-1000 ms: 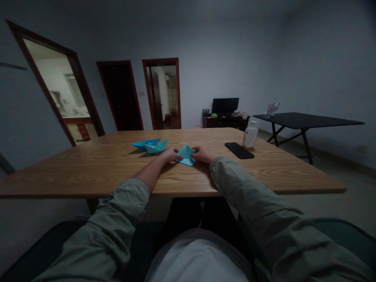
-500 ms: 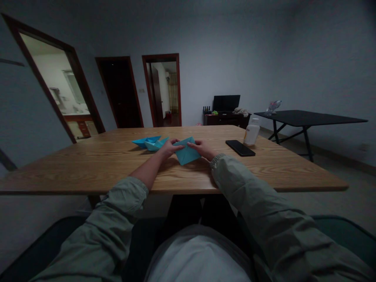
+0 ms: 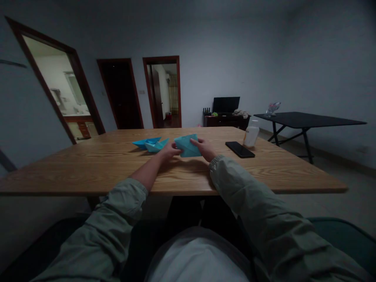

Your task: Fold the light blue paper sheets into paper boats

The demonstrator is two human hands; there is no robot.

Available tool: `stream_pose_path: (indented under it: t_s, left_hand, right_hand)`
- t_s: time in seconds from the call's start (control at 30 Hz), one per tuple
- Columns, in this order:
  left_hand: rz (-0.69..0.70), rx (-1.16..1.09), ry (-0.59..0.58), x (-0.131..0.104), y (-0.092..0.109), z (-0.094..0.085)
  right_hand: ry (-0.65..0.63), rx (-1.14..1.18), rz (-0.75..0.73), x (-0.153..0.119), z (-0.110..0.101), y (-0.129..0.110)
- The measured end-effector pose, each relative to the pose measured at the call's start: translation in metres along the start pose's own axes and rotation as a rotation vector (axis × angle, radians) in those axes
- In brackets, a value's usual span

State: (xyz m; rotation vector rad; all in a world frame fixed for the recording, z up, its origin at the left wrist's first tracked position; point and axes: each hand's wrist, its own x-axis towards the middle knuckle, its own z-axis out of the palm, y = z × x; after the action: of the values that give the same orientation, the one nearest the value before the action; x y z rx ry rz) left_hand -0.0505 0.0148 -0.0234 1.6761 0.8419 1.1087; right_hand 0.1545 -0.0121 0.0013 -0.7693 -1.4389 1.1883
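Observation:
Between my two hands a folded sheet of light blue paper [image 3: 188,147] is held up just above the wooden table [image 3: 117,168]. My left hand [image 3: 169,150] pinches its lower left edge. On the right side my right hand [image 3: 205,148] grips it, thumb lying on the near face and the other fingers mostly hidden behind. Just left of my left hand sit two folded paper boats, a light blue boat [image 3: 155,146] in front and a brighter blue boat [image 3: 143,143] partly behind it.
A black phone [image 3: 240,149] lies right of my right hand, with a white bottle [image 3: 251,134] standing just behind it. Farther off are a dark folding table [image 3: 308,118] at the right and a monitor [image 3: 226,104] on a cabinet.
The paper has turned in my hands, from a corner pointing down to a flatter lower edge. My left hand has shifted slightly down its left side. The boats, phone and bottle stay put.

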Motion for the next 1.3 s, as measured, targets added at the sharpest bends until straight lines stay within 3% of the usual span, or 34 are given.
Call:
stream_pose_path:
  t_s: [0.37, 0.57, 0.8, 0.97, 1.03, 1.2, 1.3]
  left_hand:
    - [-0.021, 0.067, 0.034, -0.004, 0.002, 0.006]
    - [-0.129, -0.068, 0.048, -0.009, 0.006, 0.013]
    - [-0.137, -0.242, -0.083, -0.011, 0.010, 0.013]
    - [-0.145, -0.239, 0.018, -0.007, 0.010, 0.015]
    - [-0.143, -0.256, 0.058, -0.006, 0.013, 0.018]
    - [-0.139, -0.247, 0.052, -0.012, 0.025, 0.026]
    - [-0.159, -0.192, 0.053, -0.013, 0.034, 0.029]
  right_hand:
    - [-0.059, -0.035, -0.014, -0.001, 0.004, 0.000]
    - [-0.102, -0.125, -0.062, 0.002, 0.002, 0.007]
    - [-0.055, -0.296, -0.152, 0.007, -0.002, 0.013]
    - [0.092, -0.455, -0.187, 0.010, -0.002, 0.016]
    - [0.133, -0.407, -0.181, 0.010, -0.003, 0.015]
    - [-0.028, -0.171, -0.147, 0.007, -0.003, 0.011]
    - [-0.034, -0.105, -0.096, 0.006, -0.005, 0.010]
